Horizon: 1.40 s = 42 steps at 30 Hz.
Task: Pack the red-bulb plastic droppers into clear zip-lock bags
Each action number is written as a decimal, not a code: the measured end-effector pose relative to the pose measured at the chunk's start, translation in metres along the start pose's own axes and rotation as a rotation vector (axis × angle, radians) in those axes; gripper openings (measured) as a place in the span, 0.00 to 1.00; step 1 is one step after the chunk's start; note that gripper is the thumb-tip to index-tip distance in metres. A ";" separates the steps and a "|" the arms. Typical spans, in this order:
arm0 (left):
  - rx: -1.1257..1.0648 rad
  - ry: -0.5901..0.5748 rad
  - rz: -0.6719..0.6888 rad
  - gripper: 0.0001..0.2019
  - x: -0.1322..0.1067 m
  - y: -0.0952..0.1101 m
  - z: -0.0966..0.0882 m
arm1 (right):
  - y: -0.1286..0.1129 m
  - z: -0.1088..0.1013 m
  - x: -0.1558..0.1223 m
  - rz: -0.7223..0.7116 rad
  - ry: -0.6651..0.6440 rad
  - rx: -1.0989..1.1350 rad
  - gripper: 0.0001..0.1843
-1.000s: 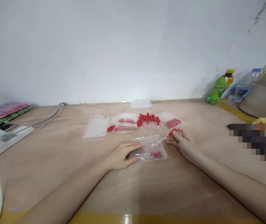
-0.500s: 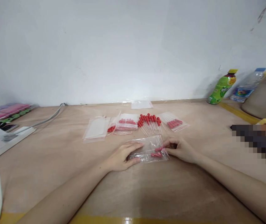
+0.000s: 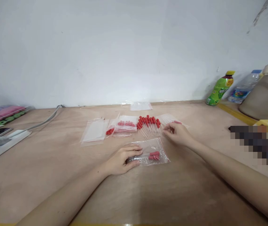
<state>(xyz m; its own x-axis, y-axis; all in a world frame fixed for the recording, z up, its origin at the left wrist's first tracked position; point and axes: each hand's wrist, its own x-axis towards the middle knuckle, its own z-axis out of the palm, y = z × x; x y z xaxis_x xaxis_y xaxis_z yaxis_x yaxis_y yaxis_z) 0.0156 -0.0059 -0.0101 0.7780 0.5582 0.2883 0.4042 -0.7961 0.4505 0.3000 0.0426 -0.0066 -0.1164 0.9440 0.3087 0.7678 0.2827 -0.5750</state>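
now right fingers (image 3: pixel 173 126) gone from bag (image 3: pixel 152 145), grip unclear, left fingers (image 3: pixel 134 153) apart on it

A plain white wall (image 3: pixel 101 53) rises behind the tabletop (image 3: pixel 60 175). At the far right, a green drink bottle (image 3: pixel 219 89) with a yellow cap stands near a clear water bottle (image 3: pixel 242 91) with a blue cap, partly hidden by a beige bag (image 3: pixel 263 97). A yellow strip (image 3: pixel 234 113) runs below them. At left, a grey cable (image 3: pixel 46 121) reaches a white power strip (image 3: pixel 15 142), near a pink, purple and green plastic-wrapped pack (image 3: pixel 4 114).
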 end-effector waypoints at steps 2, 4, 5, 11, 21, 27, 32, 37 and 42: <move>-0.001 0.004 0.007 0.19 0.000 0.000 0.000 | 0.000 0.001 0.019 0.040 0.009 -0.104 0.11; 0.003 0.006 0.009 0.19 -0.001 0.000 0.000 | -0.002 0.004 0.035 0.114 0.008 -0.220 0.15; 0.006 0.007 0.008 0.19 -0.001 0.000 0.000 | -0.004 0.005 0.041 0.157 -0.006 -0.271 0.17; 0.009 -0.011 0.003 0.20 -0.001 -0.001 0.001 | -0.017 0.016 0.055 0.294 -0.150 -0.363 0.17; 0.010 -0.017 0.009 0.19 -0.001 -0.001 0.001 | -0.017 -0.004 0.031 0.179 0.016 0.035 0.28; -0.001 -0.013 0.005 0.20 0.000 0.003 -0.001 | -0.010 0.012 -0.022 0.312 0.185 0.758 0.35; 0.023 -0.005 -0.074 0.26 -0.002 0.007 -0.003 | -0.021 0.018 -0.043 0.383 0.139 0.966 0.26; 0.026 -0.010 -0.075 0.28 -0.003 0.006 -0.003 | -0.023 0.007 -0.048 0.431 -0.035 0.962 0.19; 0.027 -0.005 -0.078 0.30 -0.004 0.006 -0.003 | -0.009 0.000 -0.051 0.281 -0.214 0.708 0.18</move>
<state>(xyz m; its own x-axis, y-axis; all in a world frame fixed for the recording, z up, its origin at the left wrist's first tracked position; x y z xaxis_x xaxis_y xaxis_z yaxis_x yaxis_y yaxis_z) 0.0134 -0.0118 -0.0060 0.7463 0.6174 0.2487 0.4764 -0.7564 0.4482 0.2989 -0.0078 -0.0176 -0.1510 0.9881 -0.0304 0.2116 0.0023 -0.9774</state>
